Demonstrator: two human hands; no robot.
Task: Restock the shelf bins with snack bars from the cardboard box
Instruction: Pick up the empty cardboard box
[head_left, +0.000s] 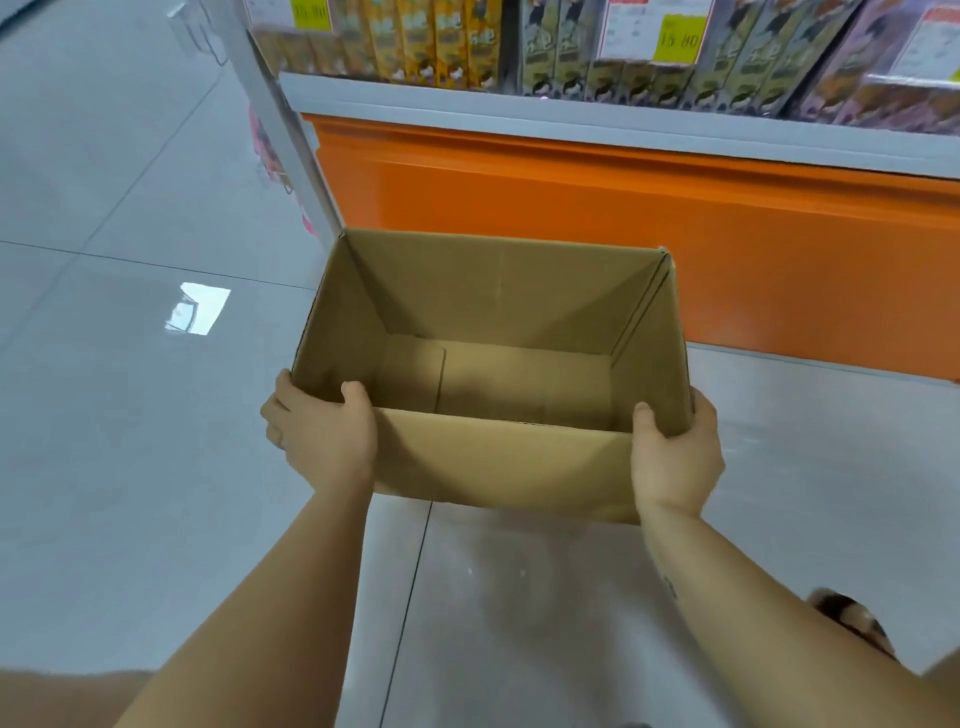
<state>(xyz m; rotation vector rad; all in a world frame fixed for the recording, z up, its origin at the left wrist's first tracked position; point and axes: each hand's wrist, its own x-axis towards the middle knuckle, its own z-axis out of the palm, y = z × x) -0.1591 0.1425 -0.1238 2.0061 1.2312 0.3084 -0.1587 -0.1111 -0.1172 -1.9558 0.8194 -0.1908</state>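
Note:
An open brown cardboard box (498, 457) is held in front of me, just above the grey floor; its inside shows only bare cardboard. My left hand (324, 436) grips its near left corner, thumb over the rim. My right hand (675, 457) grips the near right corner the same way. Beyond the box, the bottom shelf (519, 111) carries upright snack packs in clear bins: yellow ones (431, 39) at the left, grey-green ones (571, 49) in the middle, purple ones (883, 78) at the right.
An orange base panel (623, 234) runs under the shelf, right behind the box. A grey shelf upright (291, 135) slants down at the left. Yellow price tags (678, 39) hang on the bins. Glossy tiled floor (130, 415) spreads to the left and in front.

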